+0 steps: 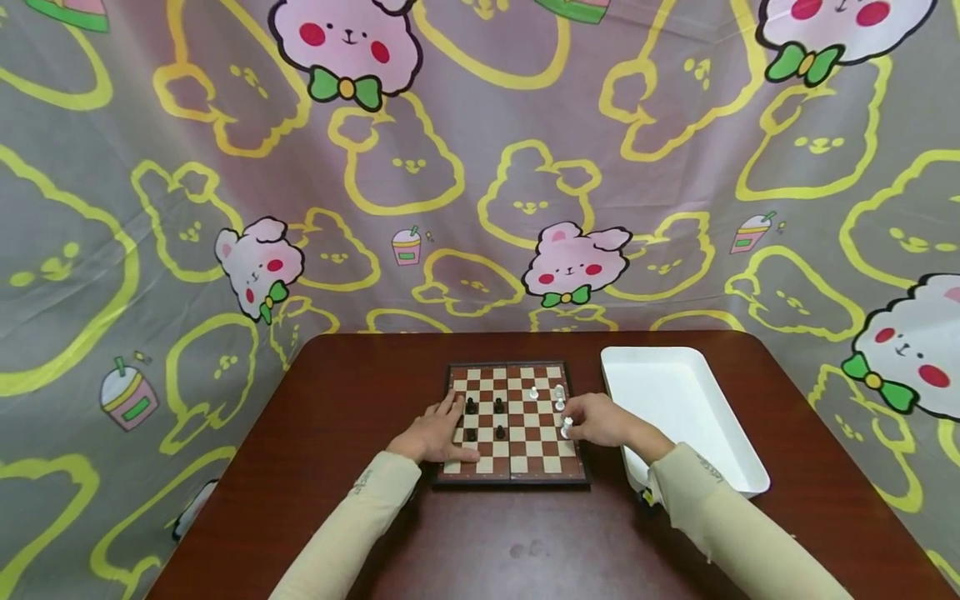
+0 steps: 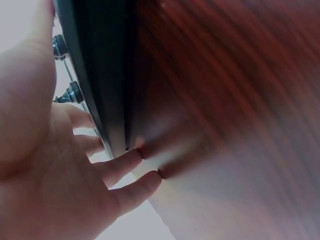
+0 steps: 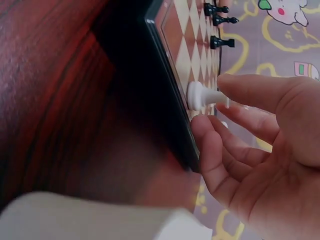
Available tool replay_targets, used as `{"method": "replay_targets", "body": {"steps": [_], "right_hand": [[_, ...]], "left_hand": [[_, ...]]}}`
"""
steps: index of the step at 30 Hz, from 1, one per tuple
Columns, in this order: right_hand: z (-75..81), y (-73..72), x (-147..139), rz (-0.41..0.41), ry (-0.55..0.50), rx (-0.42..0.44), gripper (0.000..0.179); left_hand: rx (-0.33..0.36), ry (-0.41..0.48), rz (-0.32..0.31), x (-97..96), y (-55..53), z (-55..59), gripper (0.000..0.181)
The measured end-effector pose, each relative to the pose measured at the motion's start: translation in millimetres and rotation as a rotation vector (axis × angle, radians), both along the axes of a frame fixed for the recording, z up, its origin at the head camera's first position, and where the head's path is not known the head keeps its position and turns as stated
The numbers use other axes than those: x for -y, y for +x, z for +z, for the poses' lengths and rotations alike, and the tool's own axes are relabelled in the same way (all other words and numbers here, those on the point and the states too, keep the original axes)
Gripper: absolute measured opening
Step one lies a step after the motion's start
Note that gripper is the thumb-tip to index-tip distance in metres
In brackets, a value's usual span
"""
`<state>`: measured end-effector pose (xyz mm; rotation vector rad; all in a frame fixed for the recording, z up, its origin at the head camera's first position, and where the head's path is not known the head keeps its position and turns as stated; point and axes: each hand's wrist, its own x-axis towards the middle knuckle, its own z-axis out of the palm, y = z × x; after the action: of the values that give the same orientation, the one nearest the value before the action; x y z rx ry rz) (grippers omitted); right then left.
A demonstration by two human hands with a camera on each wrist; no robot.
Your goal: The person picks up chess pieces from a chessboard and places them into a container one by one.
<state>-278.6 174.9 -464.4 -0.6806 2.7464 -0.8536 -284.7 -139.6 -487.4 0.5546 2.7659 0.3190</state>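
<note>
A chessboard with brown and cream squares and a dark frame lies on the table. At its right edge my right hand pinches a white chess piece between thumb and fingers; the piece's base is at an edge square. My left hand rests spread along the board's left edge. In the left wrist view two of its fingertips reach past the frame toward the table. Several black chess pieces stand on the left half. A white pawn and another white piece stand on the right half.
A shallow white tray lies right of the board, beneath the right forearm. Dark reddish wood forms the tabletop. A grey curtain with cartoon rabbits hangs behind and at both sides.
</note>
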Motion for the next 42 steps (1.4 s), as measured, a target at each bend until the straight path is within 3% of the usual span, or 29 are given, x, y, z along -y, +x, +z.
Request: {"method": "replay_targets", "body": {"steps": [12,22,27,31,35,42], "right_hand": [[-9.6,0.9,2,-0.001,0.053,-0.054,0.004],[4.8,2.2,-8,0.066,-0.036,-0.116,0.004],[18.8,-3.6,-22,0.013,-0.065,-0.06,0.01],[27.7,-11.1,-39,-0.024,-0.069,-0.086,0.013],[32.6,-20.7,-57,-0.061,-0.07,-0.107,0.013],[34.3,-35.9,-86,-0.138,-0.083,-0.048,0.015]], "left_hand": [[-0.039,-0.076,-0.018,-0.5,0.3,-9.8,0.109],[-0.047,-0.08,-0.009,0.6,1.7,-8.0,0.11],[-0.052,-0.088,-0.011,1.8,1.5,-7.7,0.11],[-0.054,-0.067,-0.02,2.4,1.0,-8.3,0.11],[-0.045,-0.041,-0.038,3.8,0.1,-9.3,0.11],[-0.042,-0.006,-0.066,5.4,-1.7,-9.9,0.11]]}}
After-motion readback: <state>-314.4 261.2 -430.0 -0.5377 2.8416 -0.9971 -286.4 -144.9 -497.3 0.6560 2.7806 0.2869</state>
